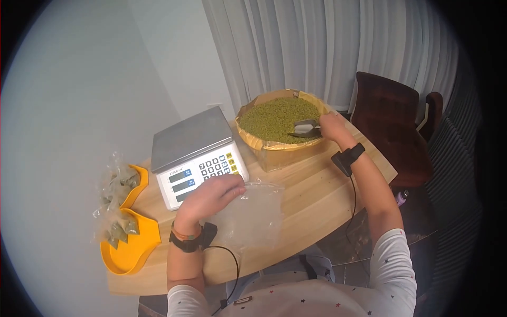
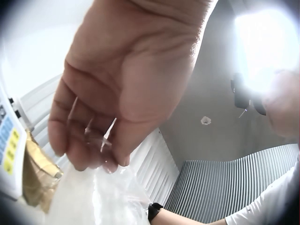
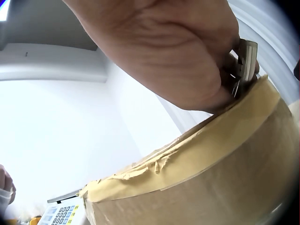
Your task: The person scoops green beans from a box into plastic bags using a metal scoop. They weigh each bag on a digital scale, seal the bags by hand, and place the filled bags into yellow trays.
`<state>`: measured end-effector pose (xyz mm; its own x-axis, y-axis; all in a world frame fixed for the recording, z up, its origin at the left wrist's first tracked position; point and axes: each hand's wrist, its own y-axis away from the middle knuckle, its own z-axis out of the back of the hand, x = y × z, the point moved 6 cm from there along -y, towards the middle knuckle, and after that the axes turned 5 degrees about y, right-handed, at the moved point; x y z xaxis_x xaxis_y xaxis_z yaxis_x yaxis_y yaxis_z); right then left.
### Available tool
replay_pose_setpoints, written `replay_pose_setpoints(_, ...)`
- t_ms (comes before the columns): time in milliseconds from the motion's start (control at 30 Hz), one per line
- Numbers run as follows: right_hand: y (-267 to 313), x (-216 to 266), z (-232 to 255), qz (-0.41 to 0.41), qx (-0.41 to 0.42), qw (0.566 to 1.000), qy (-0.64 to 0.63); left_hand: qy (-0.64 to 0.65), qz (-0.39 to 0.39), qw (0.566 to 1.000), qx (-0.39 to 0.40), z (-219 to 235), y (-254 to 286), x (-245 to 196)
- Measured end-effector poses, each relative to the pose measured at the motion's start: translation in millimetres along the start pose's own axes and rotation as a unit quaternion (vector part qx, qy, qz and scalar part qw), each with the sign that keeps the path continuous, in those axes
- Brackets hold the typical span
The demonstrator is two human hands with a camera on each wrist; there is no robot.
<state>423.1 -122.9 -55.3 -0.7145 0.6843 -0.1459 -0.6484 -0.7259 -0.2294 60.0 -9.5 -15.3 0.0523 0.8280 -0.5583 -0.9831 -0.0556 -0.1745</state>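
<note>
So your left hand (image 1: pixel 211 195) has the top edge of a clear plastic bag (image 1: pixel 253 219) pinched, thumb and fingertips pretty much together on it, and the bag lies flat-ish over the near side of the wooden table (image 1: pixel 311 195), just on the near side of the scale (image 1: pixel 193 140). Your right hand (image 1: pixel 335 128) is over at the far right, fingers curled round the handle of a metal scoop (image 1: pixel 305 128), with the scoop's blade down in the small green granules (image 1: pixel 277 116) near the right side of the cardboard box (image 1: pixel 282 157). That box has yellow tape round its rim and sits at the far side of the table, just right of the scale. Over on the left you've got two yellow trays (image 1: pixel 129 245), one nearer and one farther, with small filled plastic bags (image 1: pixel 122 227) on them, left of the scale. There's a dark brown chair (image 1: pixel 388 127) to the right, past the table, pale curtains (image 1: pixel 296 47) behind the box, and a little purple bottle (image 1: pixel 402 197) off the table's right side.
</note>
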Motion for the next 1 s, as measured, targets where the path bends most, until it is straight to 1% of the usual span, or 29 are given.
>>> replay_pose_setpoints(100,-11.1,5.8,-7.5,-0.005,0.015,1.0,-0.024,0.02,0.009,1.0,0.01,2.2,0.7,2.3)
replay_pose_setpoints(167,-16.2,17.7,-15.7,-0.004,0.033,0.993,-0.114,0.018,0.006,1.0,0.003,1.1,1.6,1.5)
replay_pose_setpoints(233,-29.3,24.4,-33.0,0.005,0.037,0.992,-0.12,0.014,0.002,1.0,-0.005,-0.2,1.4,1.9)
replay_pose_setpoints(300,-36.1,26.9,-44.6,0.014,0.042,0.991,-0.126,0.023,-0.053,0.998,-0.032,0.1,2.3,-0.4)
replay_pose_setpoints(367,-40.0,25.8,-50.0,-0.006,0.059,0.982,-0.178,0.017,-0.059,0.997,-0.044,1.2,6.0,-0.9)
replay_pose_setpoints(400,-38.4,26.2,-45.5,-0.005,0.057,0.983,-0.177,0.014,-0.065,0.996,-0.056,2.7,7.1,-1.6)
replay_pose_setpoints(467,-31.2,20.3,-35.3,-0.022,0.025,0.976,-0.214,0.009,-0.066,0.996,-0.062,4.7,9.0,-1.9)
replay_pose_setpoints(567,-24.6,15.5,-22.3,-0.025,0.013,0.972,-0.232,0.005,-0.062,0.996,-0.06,7.8,8.9,-5.1)
replay_pose_setpoints(600,-24.4,12.6,-25.6,-0.027,0.015,0.972,-0.234,0.005,-0.059,0.997,-0.054,7.7,8.3,-6.4)
replay_pose_setpoints(633,-24.4,9.9,-25.9,-0.023,-0.01,0.964,-0.263,0.005,-0.059,0.997,-0.049,7.2,8.0,-7.8)
replay_pose_setpoints(667,-24.2,6.7,-25.9,-0.018,-0.035,0.956,-0.292,0.002,-0.056,0.997,-0.057,8.4,7.4,-8.6)
replay_pose_setpoints(700,-23.2,4.6,-27.1,-0.023,-0.034,0.955,-0.295,0.0,-0.053,0.996,-0.065,9.9,6.9,-9.5)
replay_pose_setpoints(767,-20.8,3.7,-26.6,0.0,-0.058,0.943,-0.327,-0.006,-0.051,0.996,-0.069,12.4,5.2,-13.5)
replay_pose_setpoints(900,-17.4,0.4,-32.4,0.001,-0.049,0.941,-0.335,-0.026,-0.037,0.996,-0.08,17.9,5.9,-15.3)
replay_pose_setpoints(967,-15.9,-2.6,-32.4,0.025,-0.099,0.924,-0.369,-0.023,-0.046,0.995,-0.089,17.1,8.2,-11.9)
replay_pose_setpoints(1000,-13.1,-2.5,-29.3,0.026,-0.098,0.923,-0.37,-0.017,-0.056,0.993,-0.102,17.2,9.7,-9.7)
